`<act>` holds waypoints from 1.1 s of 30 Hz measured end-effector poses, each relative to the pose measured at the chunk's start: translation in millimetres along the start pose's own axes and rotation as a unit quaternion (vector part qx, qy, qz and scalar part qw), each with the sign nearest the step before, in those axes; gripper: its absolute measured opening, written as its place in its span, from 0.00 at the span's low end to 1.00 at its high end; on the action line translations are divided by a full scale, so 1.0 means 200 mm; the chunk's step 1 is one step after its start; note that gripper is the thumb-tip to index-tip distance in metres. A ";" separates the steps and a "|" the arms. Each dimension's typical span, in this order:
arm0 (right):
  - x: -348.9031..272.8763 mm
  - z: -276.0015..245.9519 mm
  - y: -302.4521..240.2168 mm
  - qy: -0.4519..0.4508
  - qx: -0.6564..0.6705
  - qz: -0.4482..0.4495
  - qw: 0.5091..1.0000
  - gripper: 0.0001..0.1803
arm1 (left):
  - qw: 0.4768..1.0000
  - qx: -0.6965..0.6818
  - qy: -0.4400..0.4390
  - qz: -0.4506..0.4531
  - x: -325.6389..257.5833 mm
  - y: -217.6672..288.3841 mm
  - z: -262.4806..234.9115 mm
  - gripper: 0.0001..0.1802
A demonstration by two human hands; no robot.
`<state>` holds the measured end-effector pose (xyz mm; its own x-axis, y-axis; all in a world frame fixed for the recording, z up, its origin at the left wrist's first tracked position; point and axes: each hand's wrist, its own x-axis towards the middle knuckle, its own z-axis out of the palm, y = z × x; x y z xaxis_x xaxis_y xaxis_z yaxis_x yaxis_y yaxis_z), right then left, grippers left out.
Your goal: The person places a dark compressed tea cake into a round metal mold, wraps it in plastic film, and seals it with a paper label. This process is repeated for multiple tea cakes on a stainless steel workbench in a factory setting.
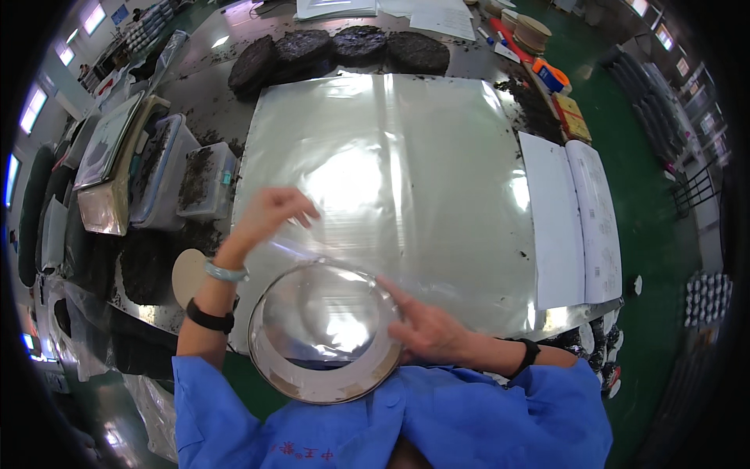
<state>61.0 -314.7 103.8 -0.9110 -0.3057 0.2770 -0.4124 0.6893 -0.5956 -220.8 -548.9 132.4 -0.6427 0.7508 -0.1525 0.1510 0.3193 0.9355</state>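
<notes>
We see the desk (195,86) first, dark and strewn with loose crumbs, running off toward the far edge of the view. Most of its middle lies under a wide silver sheet (406,180), flat and bare, with only a few specks on it. Its near edge meets the desk's front rim, and green floor (648,195) lies open on the right. An open booklet (574,223) sits just beside the sheet's right edge. Four dark round pressed cakes (344,48) line the sheet's far side. To the left stand clear plastic bins (205,180) filled with dark loose leaf, crowding that side.

Nearest us, a round ring (324,332) with a thick pale rim hangs over the sheet's near edge, with clear film (312,254) stretched across it. Our right hand (430,332) presses the ring's right rim, fingers spread flat on it. Our left hand (269,215) is raised beyond the ring, its fingers pinching the film's loose edge.
</notes>
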 end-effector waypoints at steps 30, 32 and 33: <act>0.81 -0.99 0.89 0.031 -0.351 0.184 0.918 0.22 | 0.802 0.435 0.363 -0.191 -0.88 -0.41 -0.11 0.28; 1.20 -1.02 1.36 0.064 -0.363 0.135 0.920 0.27 | 0.754 0.502 0.330 -0.267 -1.00 -0.63 -0.11 0.29; 1.38 -0.98 1.64 0.052 -0.326 0.132 0.935 0.33 | 0.764 0.472 0.338 -0.283 -1.01 -0.64 -0.11 0.30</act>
<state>-323.5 -44.4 132.6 -0.9605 -0.0274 0.2769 -0.0504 0.9958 -0.0765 -126.7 -753.6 49.2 -0.9983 -0.0296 0.0498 -0.0252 0.9959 0.0866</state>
